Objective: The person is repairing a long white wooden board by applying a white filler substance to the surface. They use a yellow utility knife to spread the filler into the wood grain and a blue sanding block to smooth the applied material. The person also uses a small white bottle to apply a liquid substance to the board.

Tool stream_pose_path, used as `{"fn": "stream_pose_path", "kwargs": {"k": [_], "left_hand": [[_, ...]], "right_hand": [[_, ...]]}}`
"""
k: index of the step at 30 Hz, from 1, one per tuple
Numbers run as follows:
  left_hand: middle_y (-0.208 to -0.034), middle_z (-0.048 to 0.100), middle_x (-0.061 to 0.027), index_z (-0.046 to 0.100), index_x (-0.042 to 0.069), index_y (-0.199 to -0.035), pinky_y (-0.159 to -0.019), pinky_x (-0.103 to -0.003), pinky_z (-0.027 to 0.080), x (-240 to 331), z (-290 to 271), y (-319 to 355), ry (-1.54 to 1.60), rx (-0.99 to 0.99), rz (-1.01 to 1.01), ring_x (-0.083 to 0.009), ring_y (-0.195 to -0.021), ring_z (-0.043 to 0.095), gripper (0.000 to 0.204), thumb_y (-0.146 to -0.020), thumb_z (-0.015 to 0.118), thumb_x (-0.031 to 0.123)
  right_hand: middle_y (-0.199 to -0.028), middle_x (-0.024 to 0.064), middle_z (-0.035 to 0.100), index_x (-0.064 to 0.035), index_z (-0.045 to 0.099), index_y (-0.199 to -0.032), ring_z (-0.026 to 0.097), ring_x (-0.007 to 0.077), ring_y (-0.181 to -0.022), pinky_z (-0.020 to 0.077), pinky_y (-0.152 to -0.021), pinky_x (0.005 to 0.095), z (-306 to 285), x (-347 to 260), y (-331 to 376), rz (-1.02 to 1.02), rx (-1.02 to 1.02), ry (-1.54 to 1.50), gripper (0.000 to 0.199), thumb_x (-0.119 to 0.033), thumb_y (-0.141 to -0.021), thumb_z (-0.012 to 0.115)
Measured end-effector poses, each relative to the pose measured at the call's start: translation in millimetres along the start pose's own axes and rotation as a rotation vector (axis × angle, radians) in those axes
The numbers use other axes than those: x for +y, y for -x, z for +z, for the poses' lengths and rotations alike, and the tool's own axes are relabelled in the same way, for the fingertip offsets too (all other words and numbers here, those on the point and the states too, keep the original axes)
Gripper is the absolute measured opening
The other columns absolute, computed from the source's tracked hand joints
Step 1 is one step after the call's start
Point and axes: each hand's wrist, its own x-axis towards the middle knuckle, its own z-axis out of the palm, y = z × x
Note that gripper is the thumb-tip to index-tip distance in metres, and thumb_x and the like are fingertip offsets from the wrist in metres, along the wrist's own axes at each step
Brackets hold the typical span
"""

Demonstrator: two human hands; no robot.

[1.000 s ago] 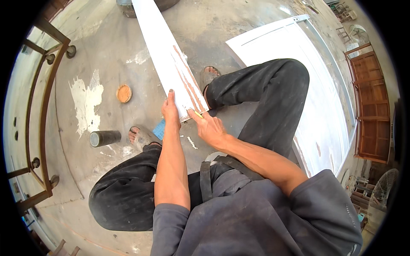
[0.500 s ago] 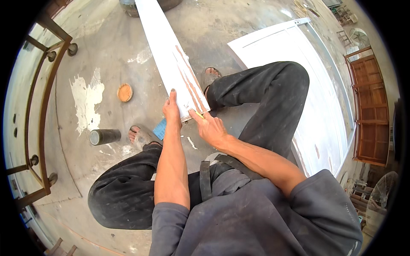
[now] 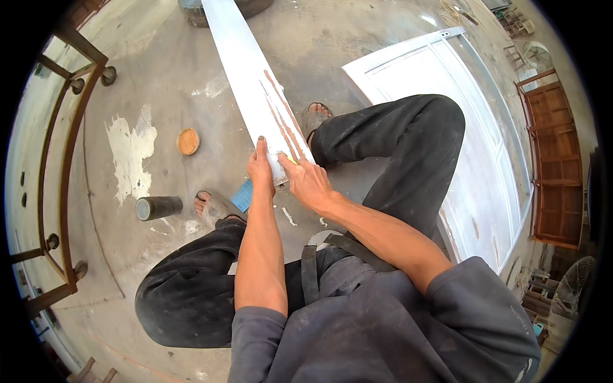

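Head view: the left hand point(image 3: 260, 167) is clamped on the left edge of a long, flat white board point(image 3: 239, 54), thumb on top, at its near end between the person's legs. The right hand point(image 3: 311, 185) grips a small yellow tool point(image 3: 292, 160), mostly hidden by the fingers, against the board's face beside reddish-brown streaks point(image 3: 281, 115). The step in hand looks like working filler over flaws; the next move probably calls for a low tool angle and even pressure, with the left hand bracing. Left of the board, a shallow round tub of orange-brown paste point(image 3: 188, 142) sits on the stained concrete floor point(image 3: 172, 76).
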Motion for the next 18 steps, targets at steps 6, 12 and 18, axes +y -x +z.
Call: {"fn": "stream_pose_path", "kwargs": {"k": [6,12,18], "left_hand": [[-0.12,0.07,-0.0147,0.063,-0.007,-0.132,-0.09,-0.039,0.055,-4.3,-5.6,-3.8,0.0,-0.005,0.019,-0.024,-0.103,0.068,0.066,-0.1,0.063,0.051],[-0.12,0.07,-0.0149,0.064,-0.007,-0.13,-0.089,-0.039,0.054,-0.4,-5.0,0.1,0.01,-0.014,-0.005,-0.0242,-0.101,0.069,0.066,-0.101,0.062,0.052],[-0.12,0.07,-0.015,0.065,-0.008,-0.129,-0.09,-0.039,0.054,1.1,-0.5,4.4,-0.03,0.009,0.009,-0.0242,-0.101,0.068,0.069,-0.1,0.062,0.055]], "right_hand": [[-0.103,0.0299,0.068,-0.0146,0.058,-0.144,0.072,0.0489,-0.081,0.0577,-0.074,0.0581,-1.0,-1.7,29.5,-0.001,-0.075,0.007,0.053,-0.004,-0.092,0.059],[-0.108,0.0327,0.068,-0.0149,0.055,-0.146,0.072,0.0505,-0.082,0.0575,-0.075,0.0593,-2.2,-2.1,14.0,0.031,-0.1,-0.018,0.056,-0.003,-0.092,0.059],[-0.107,0.0328,0.067,-0.0156,0.056,-0.145,0.071,0.0515,-0.081,0.0572,-0.075,0.0592,-3.4,-0.2,-3.5,0.032,-0.03,-0.059,0.054,-0.004,-0.092,0.059]]}}
